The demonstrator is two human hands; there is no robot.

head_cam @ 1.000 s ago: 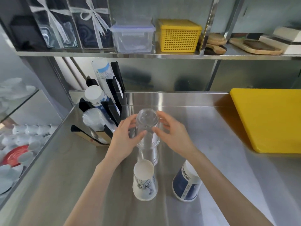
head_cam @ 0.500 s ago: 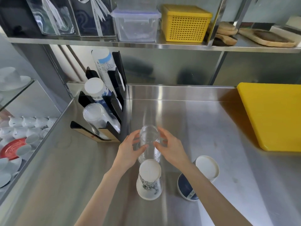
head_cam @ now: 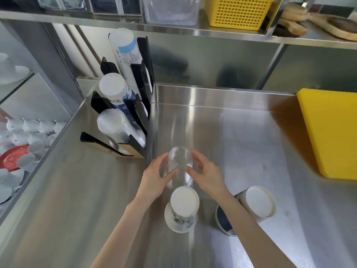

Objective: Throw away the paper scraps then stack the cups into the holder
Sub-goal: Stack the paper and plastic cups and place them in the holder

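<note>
Head camera: A person's left hand (head_cam: 154,176) and right hand (head_cam: 207,176) close from opposite sides on a clear plastic cup (head_cam: 178,167) that stands upside down on a stainless steel counter (head_cam: 231,136), the fingers curled against its wall and both thumbs pressed to the near side. How many cups are nested in that clear stack cannot be told through the plastic.

Just in front of the hands, nearer the camera, a white paper cup (head_cam: 182,208) with a dark printed drawing stands inverted on the counter, its flat base facing up. To its right, partly behind the right forearm, a dark blue paper cup (head_cam: 225,221) also stands inverted, and a white paper cup base (head_cam: 257,203) rises just beside it; whether the two touch is hidden by the arm.

At the counter's back left corner stands a black cup holder (head_cam: 139,113) with slanted dividers. Its front slot carries a leaning stack of clear cups (head_cam: 114,126), the slot behind it a stack of blue-and-white paper cups (head_cam: 116,91), and the rearmost a taller stack of pale printed cups (head_cam: 125,49).

A yellow cutting board (head_cam: 328,130) lies along the counter's right edge. On the steel shelf (head_cam: 173,28) above sit a yellow perforated basket (head_cam: 239,11) and a clear lidded container (head_cam: 171,10). White cups and saucers (head_cam: 23,130) fill a lower level at far left.
</note>
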